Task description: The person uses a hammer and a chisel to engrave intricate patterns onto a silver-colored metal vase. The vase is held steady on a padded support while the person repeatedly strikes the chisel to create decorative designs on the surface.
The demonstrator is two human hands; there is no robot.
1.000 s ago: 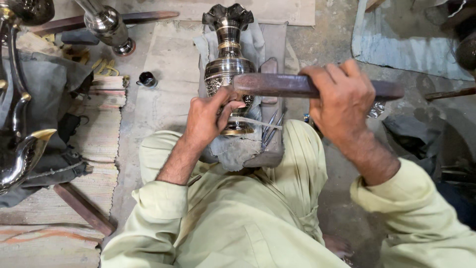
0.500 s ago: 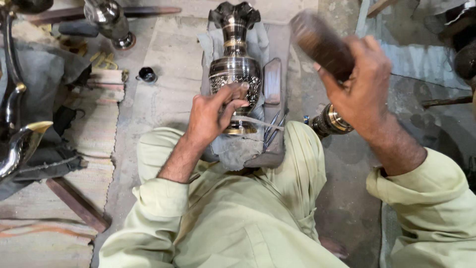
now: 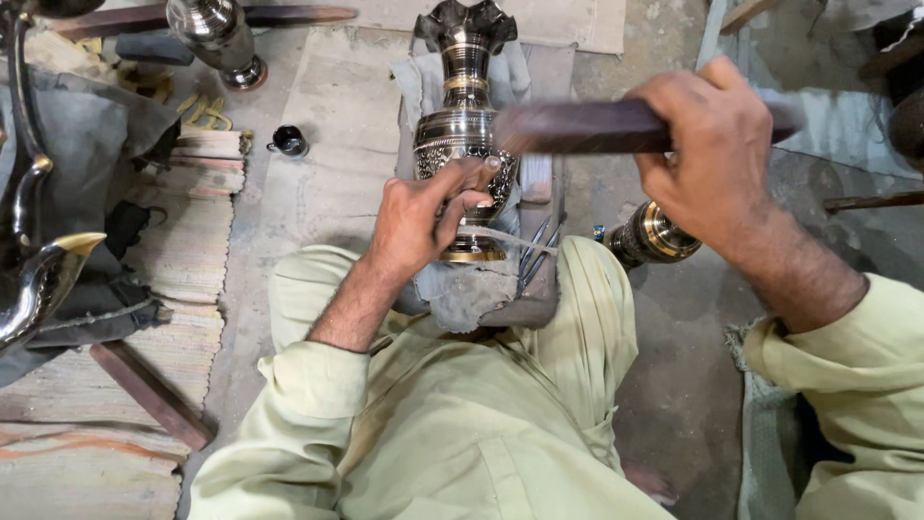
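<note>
Head view: the right hand (image 3: 717,154), clamped round a dark wooden bar (image 3: 587,127), has swung it back down from its raised position half a second ago, so it lies level across the engraved metal vase (image 3: 464,144) at twelve o'clock. This looks like one blow in a run of strikes. The left hand (image 3: 419,217) has not moved, pinching a thin tool against the vase body. A smaller brass piece (image 3: 654,234) lies at three o'clock.
</note>
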